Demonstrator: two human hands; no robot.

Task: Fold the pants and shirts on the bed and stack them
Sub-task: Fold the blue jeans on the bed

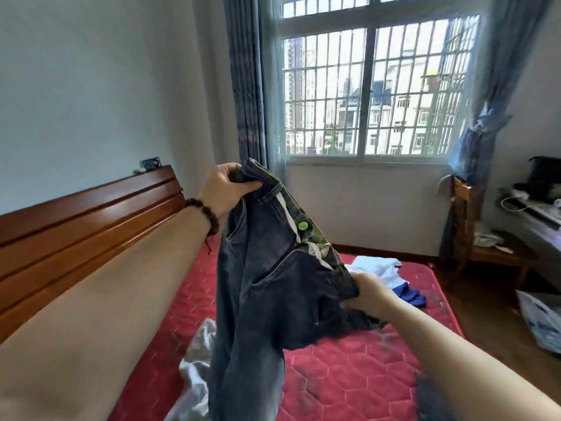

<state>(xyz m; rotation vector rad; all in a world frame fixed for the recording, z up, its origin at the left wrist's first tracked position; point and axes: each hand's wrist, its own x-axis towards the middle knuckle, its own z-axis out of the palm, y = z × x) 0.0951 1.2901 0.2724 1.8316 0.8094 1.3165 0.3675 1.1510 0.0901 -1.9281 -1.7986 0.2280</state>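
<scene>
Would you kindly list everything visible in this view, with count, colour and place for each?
jeans: one, dark blue-grey, held up over the bed
mattress: one, red quilted, below the jeans
white garment: one, white, far end of the mattress
blue garment: one, blue, beside the white garment
grey-white garment: one, near side of the mattress, partly behind the jeans
headboard: one, brown wood, left
window: one, white frame with bars, far wall
curtains: two, blue, flanking the window
chair: one, brown wood, right
bracelet: one, brown beads, left wrist
left hand: grips the waistband, upper end
right hand: grips the waistband, lower end
</scene>
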